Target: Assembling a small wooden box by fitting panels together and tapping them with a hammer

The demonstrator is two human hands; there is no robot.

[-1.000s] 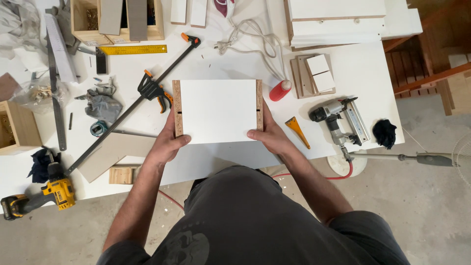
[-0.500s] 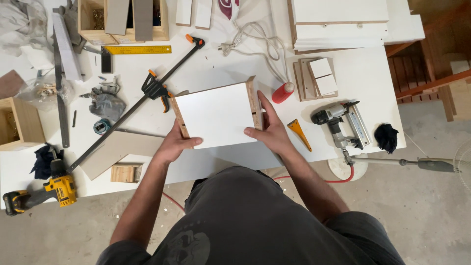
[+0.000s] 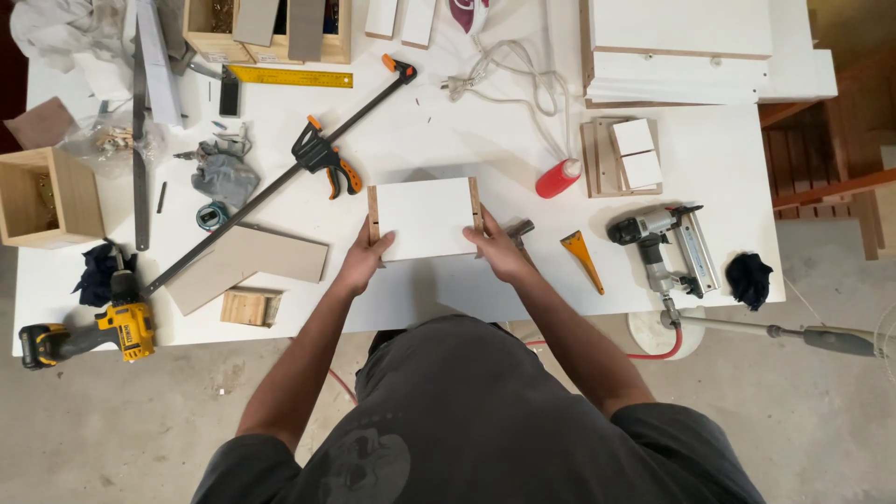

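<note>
— Left hand (image 3: 362,261) and right hand (image 3: 497,250): closed on side edges of white panel (image 3: 425,218), centre of frame, on table (image 3: 728,149)?
— Confirmed; keep grip even, edges flush; clamp (image 3: 322,166) upper left, untouched.

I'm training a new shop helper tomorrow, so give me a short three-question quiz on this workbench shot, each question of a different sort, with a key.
1. True or false: both hands grip the white panel assembly by its wooden side pieces.
2. Which tool lies nearest the right hand? A) yellow drill B) nail gun C) bar clamp
3. Fill in: the red bottle lies just to the ______ of the panel's upper corner, as the camera sees it.

Key:
1. True; the left hand holds one side, the right hand the other.
2. B
3. right
</note>
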